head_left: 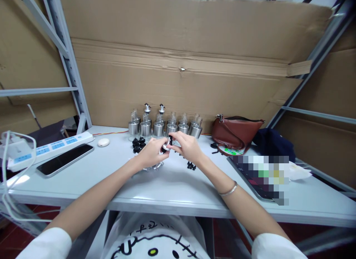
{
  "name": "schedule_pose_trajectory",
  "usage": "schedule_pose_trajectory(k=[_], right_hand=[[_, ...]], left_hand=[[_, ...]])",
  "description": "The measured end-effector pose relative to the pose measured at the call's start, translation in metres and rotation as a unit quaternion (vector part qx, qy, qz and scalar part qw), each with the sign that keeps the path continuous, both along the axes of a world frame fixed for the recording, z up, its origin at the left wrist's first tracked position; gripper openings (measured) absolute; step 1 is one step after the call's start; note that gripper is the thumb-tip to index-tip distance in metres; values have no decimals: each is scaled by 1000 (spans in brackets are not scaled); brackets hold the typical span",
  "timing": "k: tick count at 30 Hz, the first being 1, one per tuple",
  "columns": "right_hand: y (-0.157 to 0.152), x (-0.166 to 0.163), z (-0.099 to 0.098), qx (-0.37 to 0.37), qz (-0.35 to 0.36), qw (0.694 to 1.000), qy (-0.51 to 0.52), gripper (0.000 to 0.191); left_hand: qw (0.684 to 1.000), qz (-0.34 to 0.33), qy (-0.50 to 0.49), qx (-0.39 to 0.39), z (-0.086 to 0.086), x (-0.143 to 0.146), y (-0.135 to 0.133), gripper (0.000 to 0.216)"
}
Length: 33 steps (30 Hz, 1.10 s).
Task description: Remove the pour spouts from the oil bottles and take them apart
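Observation:
My left hand (153,152) pinches a small silver-and-black bottle pourer (166,145) over the middle of the table. From the other side my right hand (187,144) grips the upright black part (170,140) at the pourer's top, so both hands meet on it. Several glass bottles with metal sleeves (158,129) stand behind; two at the back carry pourers (161,108). Black stoppers (138,144) are grouped beyond my left hand. Silver pieces (157,166) lie partly hidden under my left wrist, and small black parts (191,165) sit below my right hand.
At the left are a power strip (50,149), a phone (65,160) and a round white case (103,142). A brown bag (236,132) and a tablet (253,177) with a blurred screen occupy the right. Cardboard (178,92) walls the table's back.

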State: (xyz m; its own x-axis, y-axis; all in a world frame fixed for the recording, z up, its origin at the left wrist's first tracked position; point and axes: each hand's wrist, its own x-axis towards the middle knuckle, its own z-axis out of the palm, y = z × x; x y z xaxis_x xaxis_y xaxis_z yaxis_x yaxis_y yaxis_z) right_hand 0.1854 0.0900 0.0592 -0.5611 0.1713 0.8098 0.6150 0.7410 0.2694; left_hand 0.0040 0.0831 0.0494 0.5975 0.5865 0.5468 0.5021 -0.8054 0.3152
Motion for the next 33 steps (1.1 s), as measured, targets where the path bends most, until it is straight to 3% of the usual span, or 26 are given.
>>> schedule_pose_trajectory(k=[2, 4, 8, 11, 13, 15, 17, 19, 23, 33], right_hand=[[0, 0, -2, 0, -3, 1000, 1, 35], [-3, -1, -3, -35, 4, 998, 55, 39], [-5, 4, 9, -155, 2, 970, 187, 44], [3, 18, 19, -288, -38, 945, 148, 34], [13, 34, 20, -414, -58, 903, 105, 24], [24, 51, 15, -543, -71, 834, 76, 15], [34, 64, 6, -610, -99, 784, 68, 14], [40, 71, -4, -616, -128, 774, 71, 14], [45, 66, -16, -589, -146, 792, 70, 15], [42, 59, -15, -548, -203, 812, -4, 20]], left_hand=[[997, -30, -10, -71, 1, 2, -4, 5], [994, -53, 3, -91, 2, 3, -6, 9], [998, -34, 10, -52, 2, 1, -4, 18], [1000, 14, 0, 14, 2, -4, 2, 18], [997, 23, 13, 72, 1, -7, 5, 19], [993, 14, 31, 116, 0, -8, 6, 21], [989, 1, 47, 140, -1, -8, 7, 22], [987, -7, 56, 149, -2, -7, 7, 22], [986, -6, 56, 158, -2, -7, 7, 22], [985, 4, 58, 160, -2, -7, 7, 19]])
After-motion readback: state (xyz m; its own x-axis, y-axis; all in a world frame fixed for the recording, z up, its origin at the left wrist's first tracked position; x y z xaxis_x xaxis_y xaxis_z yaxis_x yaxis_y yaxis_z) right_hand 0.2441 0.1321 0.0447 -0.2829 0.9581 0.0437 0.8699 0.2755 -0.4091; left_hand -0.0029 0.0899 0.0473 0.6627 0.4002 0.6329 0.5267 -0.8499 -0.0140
